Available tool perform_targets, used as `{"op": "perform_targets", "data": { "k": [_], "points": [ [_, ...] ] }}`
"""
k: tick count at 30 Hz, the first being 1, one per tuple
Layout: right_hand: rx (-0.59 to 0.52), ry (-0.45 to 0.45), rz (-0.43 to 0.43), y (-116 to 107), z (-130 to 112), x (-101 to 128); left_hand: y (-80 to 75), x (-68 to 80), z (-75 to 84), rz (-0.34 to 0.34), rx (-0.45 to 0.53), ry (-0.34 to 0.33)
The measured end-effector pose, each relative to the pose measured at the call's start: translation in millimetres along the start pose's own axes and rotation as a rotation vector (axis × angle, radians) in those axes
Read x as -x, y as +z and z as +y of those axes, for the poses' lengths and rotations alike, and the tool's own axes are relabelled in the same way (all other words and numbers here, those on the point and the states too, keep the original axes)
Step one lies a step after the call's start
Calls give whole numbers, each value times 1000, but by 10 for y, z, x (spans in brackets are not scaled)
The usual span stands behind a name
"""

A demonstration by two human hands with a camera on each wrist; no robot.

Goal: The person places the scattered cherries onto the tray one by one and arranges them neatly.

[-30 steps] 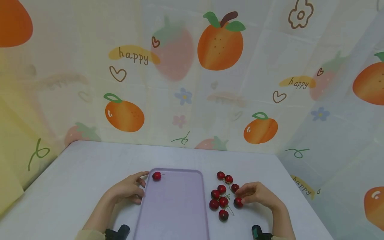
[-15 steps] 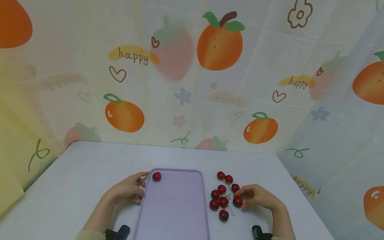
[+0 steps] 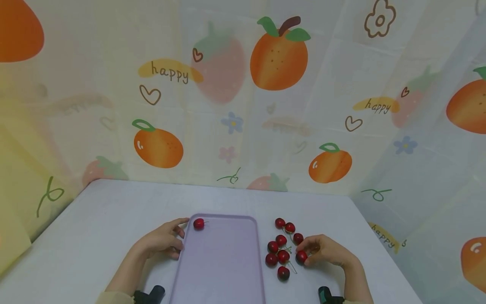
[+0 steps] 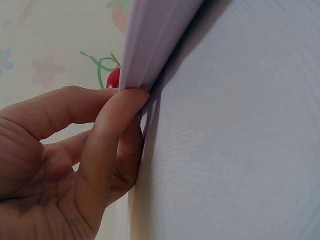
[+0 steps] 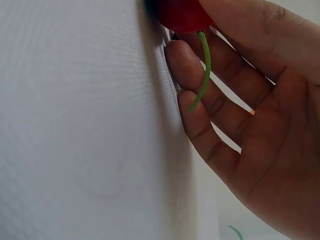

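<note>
My left hand touches the left edge of a lilac tray; index finger and thumb are spread apart along its rim. In the left wrist view the thumb lies against the tray's outer wall. One red cherry with a short stem sits in the tray's far left corner. Right of the tray, my right hand holds a dark red cherry between thumb and fingers, low at the table. Its green stem hangs toward the palm in the right wrist view, where the cherry's upper part is cut off.
Several more cherries, some with stems, lie loosely grouped on the white table between the tray and my right hand. A fruit-patterned cloth hangs behind the table. Black wrist mounts show at the bottom edge.
My right hand has lowered slightly and shifted its fingers around the cherry, which has barely moved. The left hand, the tray and the other cherries stay put.
</note>
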State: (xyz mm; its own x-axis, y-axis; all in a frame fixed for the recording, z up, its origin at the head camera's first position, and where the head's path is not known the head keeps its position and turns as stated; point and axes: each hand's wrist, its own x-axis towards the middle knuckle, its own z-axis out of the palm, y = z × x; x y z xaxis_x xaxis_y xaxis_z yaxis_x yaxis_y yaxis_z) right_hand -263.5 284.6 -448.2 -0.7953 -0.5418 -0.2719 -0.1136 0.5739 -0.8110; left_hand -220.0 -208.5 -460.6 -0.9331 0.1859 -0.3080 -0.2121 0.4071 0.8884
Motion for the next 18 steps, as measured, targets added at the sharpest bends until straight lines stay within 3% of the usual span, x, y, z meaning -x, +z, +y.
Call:
{"op": "perform_targets", "data": {
  "k": [18],
  "points": [
    [-6, -44, 19, -13, -50, -5, 7, 6, 2, 3, -2, 21]
  ]
}}
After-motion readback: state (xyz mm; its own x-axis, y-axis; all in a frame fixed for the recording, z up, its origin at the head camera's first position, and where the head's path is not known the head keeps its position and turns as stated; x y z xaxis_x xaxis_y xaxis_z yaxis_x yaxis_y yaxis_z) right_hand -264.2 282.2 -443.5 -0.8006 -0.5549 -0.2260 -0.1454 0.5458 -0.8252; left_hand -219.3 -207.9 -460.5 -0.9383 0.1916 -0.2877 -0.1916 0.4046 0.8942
